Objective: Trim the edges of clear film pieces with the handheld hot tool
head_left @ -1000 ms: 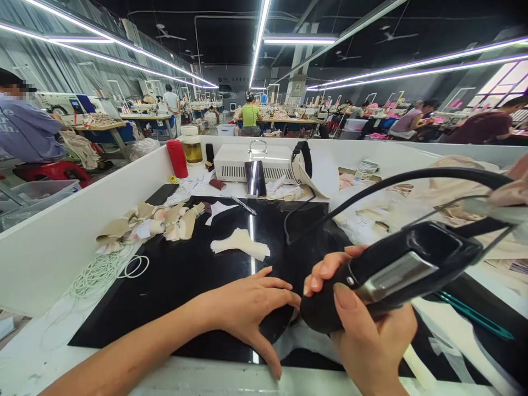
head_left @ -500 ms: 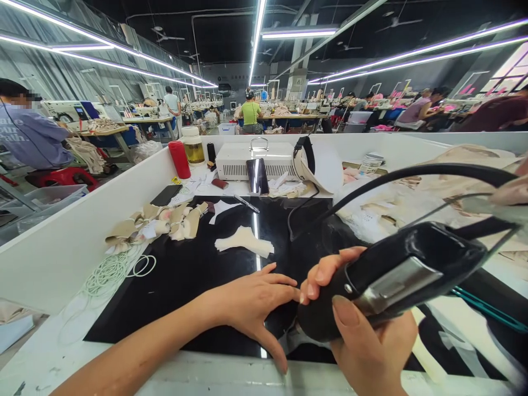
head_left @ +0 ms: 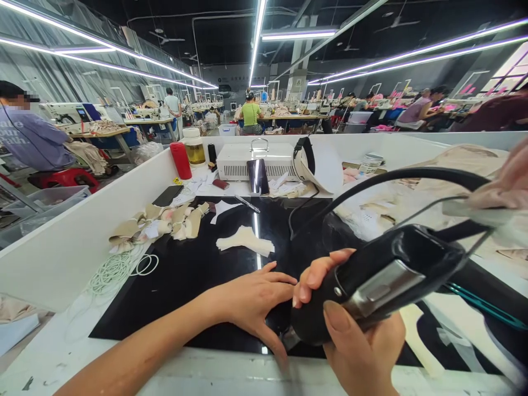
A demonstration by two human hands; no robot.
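My right hand (head_left: pixel 355 335) is wrapped round a black handheld power tool (head_left: pixel 383 280) with a metal plate on its side and a cable at its rear. The tool's tip points down and left, near my left thumb. My left hand (head_left: pixel 259 302) lies with fingers spread on the black mat (head_left: pixel 173 291), close to the front edge. What lies under it, if anything, is hidden. Beyond my left hand is a cream cut piece (head_left: pixel 245 241) on the mat, with a white piece (head_left: pixel 223 209) and a pen (head_left: pixel 247 204) farther back.
Beige scraps (head_left: pixel 190 220) and pale green cord (head_left: pixel 109 272) lie at the left. A white vented box (head_left: pixel 235 162), phone (head_left: pixel 258 176) and red bottle (head_left: pixel 180 160) stand at the back. Cream strips (head_left: pixel 470 330) lie right; another person's hand (head_left: pixel 509 176) shows at the right edge.
My right hand and the tool have moved slightly left, toward my left thumb. At the right edge, the other person's hand has shifted. My left hand stays nearly in place.
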